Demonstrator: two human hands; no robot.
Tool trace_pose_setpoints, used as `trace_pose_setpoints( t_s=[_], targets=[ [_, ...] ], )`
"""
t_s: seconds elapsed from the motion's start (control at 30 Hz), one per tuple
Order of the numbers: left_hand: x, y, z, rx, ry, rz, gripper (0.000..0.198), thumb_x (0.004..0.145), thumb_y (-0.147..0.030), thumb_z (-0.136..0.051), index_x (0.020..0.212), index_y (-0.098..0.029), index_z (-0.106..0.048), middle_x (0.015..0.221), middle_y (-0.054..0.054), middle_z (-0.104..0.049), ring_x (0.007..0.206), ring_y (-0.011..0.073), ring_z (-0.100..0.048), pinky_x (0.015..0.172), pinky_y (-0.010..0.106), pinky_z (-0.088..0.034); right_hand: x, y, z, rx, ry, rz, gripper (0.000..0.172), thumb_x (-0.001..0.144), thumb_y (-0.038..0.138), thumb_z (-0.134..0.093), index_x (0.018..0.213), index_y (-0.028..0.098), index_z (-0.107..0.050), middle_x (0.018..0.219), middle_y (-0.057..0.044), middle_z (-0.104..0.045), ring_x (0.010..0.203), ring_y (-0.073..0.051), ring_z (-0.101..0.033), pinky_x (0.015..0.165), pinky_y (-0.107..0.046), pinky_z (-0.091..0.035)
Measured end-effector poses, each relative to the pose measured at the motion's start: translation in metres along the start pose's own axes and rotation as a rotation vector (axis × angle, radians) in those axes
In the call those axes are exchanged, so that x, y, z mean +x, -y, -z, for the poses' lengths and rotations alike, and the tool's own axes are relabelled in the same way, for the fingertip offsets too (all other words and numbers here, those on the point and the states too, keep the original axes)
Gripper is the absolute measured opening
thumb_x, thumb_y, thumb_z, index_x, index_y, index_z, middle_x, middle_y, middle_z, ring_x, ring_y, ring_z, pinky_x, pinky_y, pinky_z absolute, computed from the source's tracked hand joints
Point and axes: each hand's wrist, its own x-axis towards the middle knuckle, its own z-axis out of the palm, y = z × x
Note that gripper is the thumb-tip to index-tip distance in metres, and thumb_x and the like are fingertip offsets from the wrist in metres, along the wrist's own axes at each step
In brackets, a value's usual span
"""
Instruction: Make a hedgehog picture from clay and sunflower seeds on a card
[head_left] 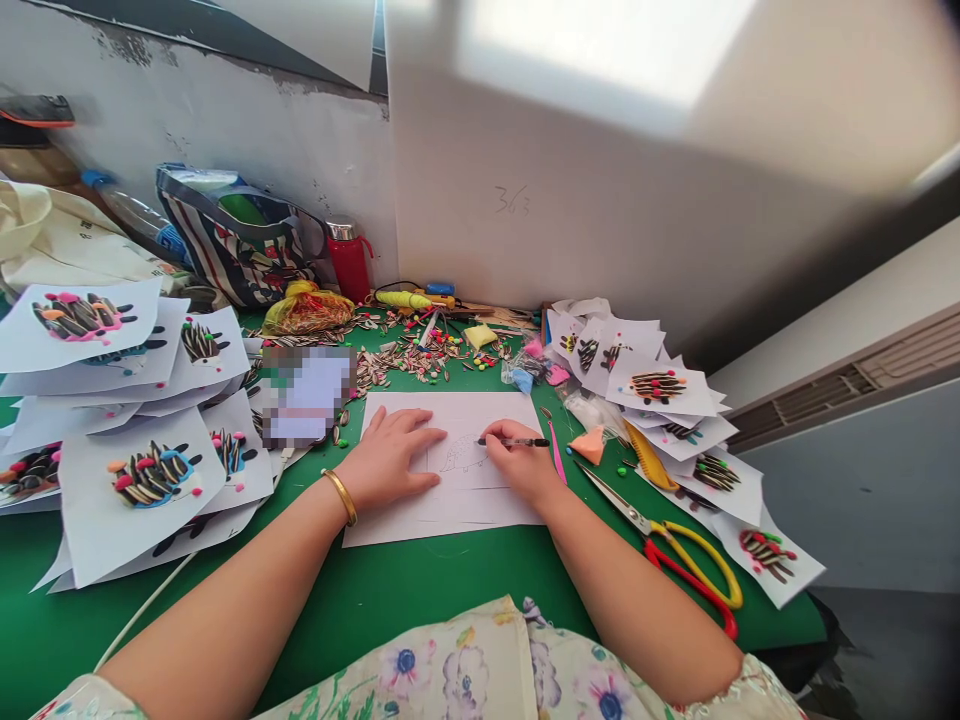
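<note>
My right hand [523, 462] is closed round a dark pen [517, 441], its tip on a sheet of white paper [390, 520]. A faint line drawing [461, 455], rounded with a spiky outline, shows on the paper beside the tip. My left hand [394, 455] lies flat with fingers spread, touching the left part of the paper. A gold bangle [340, 497] circles my left wrist. Several sheets seem to be stacked under the top one. A slim pink tool [555, 452] lies just right of the paper, near my right hand.
Stacks of seed-decorated cards stand at the left [142, 530] and right [660, 390]. Scissors [660, 545] lie open at the right, near a yellow cutter [649, 455]. Loose sunflower seeds [390, 365], a blurred phone [309, 397], a red bottle [349, 262] and a striped bag [232, 240] are beyond.
</note>
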Motion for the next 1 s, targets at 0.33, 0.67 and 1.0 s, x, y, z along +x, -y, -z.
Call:
trace_pose_setpoints(
  t_s=[0.33, 0.67, 1.0],
  targets=[
    [-0.0001, -0.0002, 0.0005, -0.012, -0.007, -0.006, 0.060, 0.074, -0.047, -0.069, 0.130, -0.033, -0.057, 0.146, 0.009, -0.045, 0.136, 0.0332, -0.038, 0.116, 0.062, -0.010, -0.0015, 0.0030, 0.0015, 0.052, -0.012, 0.029, 0.018, 0.082, 0.032, -0.051, 0.083, 0.022, -0.066, 0.079, -0.001, -0.067, 0.072, -0.018, -0.059, 0.065, -0.028, -0.045],
    [-0.0002, -0.0010, 0.0011, 0.012, 0.004, -0.005, 0.057, 0.078, -0.046, -0.065, 0.132, -0.031, -0.056, 0.146, 0.010, -0.044, 0.137, 0.0316, -0.037, 0.115, 0.062, -0.011, -0.0044, 0.0033, 0.0016, 0.069, 0.001, 0.020, 0.016, 0.081, 0.030, -0.051, 0.080, 0.021, -0.065, 0.075, -0.001, -0.065, 0.069, -0.017, -0.057, 0.062, -0.027, -0.044],
    [-0.0002, 0.0005, -0.0001, -0.002, -0.003, -0.010, 0.058, 0.077, -0.047, -0.065, 0.132, -0.032, -0.056, 0.146, 0.010, -0.044, 0.137, 0.0324, -0.037, 0.115, 0.062, -0.010, -0.0039, 0.0038, -0.0007, 0.014, 0.013, 0.005, 0.017, 0.081, 0.031, -0.051, 0.081, 0.022, -0.066, 0.075, 0.000, -0.066, 0.067, -0.017, -0.057, 0.061, -0.027, -0.043]
  ],
)
